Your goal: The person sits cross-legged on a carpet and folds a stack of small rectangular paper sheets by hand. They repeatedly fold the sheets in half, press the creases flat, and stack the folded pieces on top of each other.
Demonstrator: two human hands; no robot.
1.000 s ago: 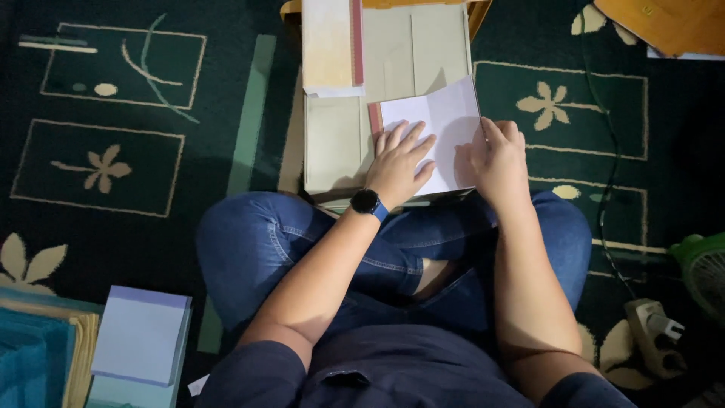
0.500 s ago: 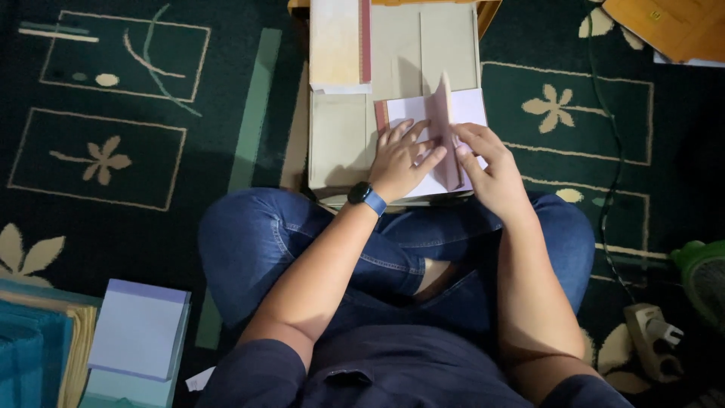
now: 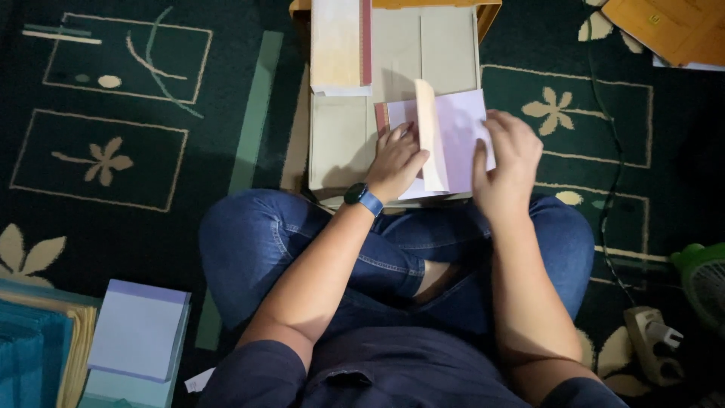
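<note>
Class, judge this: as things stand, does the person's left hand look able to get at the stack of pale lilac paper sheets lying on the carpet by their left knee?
Probably yes. The left hand rests on the small pink-edged booklet, gripping nothing, and the lilac paper stack lies uncovered on the carpet on that side, though the left thigh lies between.

Matt paper booklet (image 3: 453,136); woven carpet (image 3: 151,211); denim jeans (image 3: 257,242).

A home floor: dark green flower-patterned carpet (image 3: 136,151), paper stacks (image 3: 136,340), power strip (image 3: 653,344).
</note>
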